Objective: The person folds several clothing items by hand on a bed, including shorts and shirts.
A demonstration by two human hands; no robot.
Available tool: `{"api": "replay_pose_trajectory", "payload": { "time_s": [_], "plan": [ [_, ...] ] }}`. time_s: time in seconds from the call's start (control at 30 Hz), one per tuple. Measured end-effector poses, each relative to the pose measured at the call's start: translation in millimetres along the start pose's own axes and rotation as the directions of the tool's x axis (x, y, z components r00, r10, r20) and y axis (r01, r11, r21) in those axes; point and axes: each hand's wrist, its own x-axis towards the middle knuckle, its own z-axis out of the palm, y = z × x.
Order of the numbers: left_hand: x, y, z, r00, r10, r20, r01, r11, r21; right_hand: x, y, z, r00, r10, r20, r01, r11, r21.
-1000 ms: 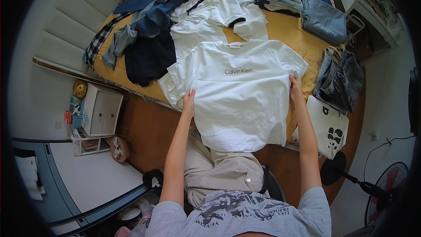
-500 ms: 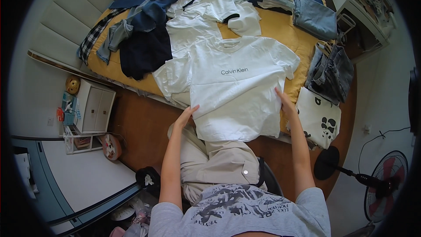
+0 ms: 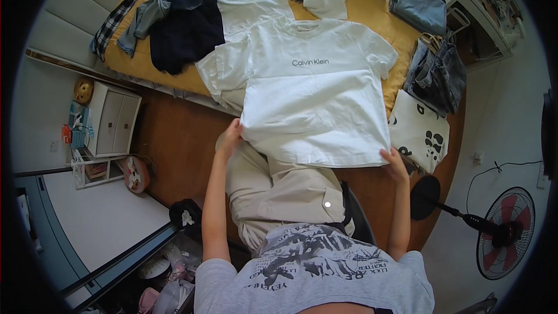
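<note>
navy garment (image 3: 186,39) on yellow bed (image 3: 136,61). left hand (image 3: 231,134): fingers clamped on white t-shirt (image 3: 317,99) at lower left corner. white t-shirt spread front up, upper part on bed, hem past bed edge, overlapping beige trousers (image 3: 290,195). right hand (image 3: 396,166): fingers clamped on lower right corner. just beside: cream garment (image 3: 414,127), black print; beyond it, grey jeans (image 3: 442,78). far right: fan (image 3: 505,232).

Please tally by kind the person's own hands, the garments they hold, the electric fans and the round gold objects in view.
Hands: 2, the left hand and the right hand
Garments held: 1, the white T-shirt
Electric fans: 1, the standing fan
Round gold objects: 1, the gold object
Total: 5
</note>
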Motion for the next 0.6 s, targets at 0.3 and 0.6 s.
{"api": "replay_pose_trajectory", "payload": {
  "time_s": [0.3,0.6],
  "plan": [
    [-41.5,-50.8,-5.0,0.987,0.106,-0.124,-0.033,0.875,0.482,-35.4,-8.4,3.0,0.948,-0.28,-0.15,0.232,0.933,-0.274],
    [-90.8,-49.8,12.2,0.91,0.152,-0.387,-0.032,0.953,0.3,-51.3,7.5,-1.0,0.943,-0.162,-0.292,0.08,0.958,-0.274]
  ]
}}
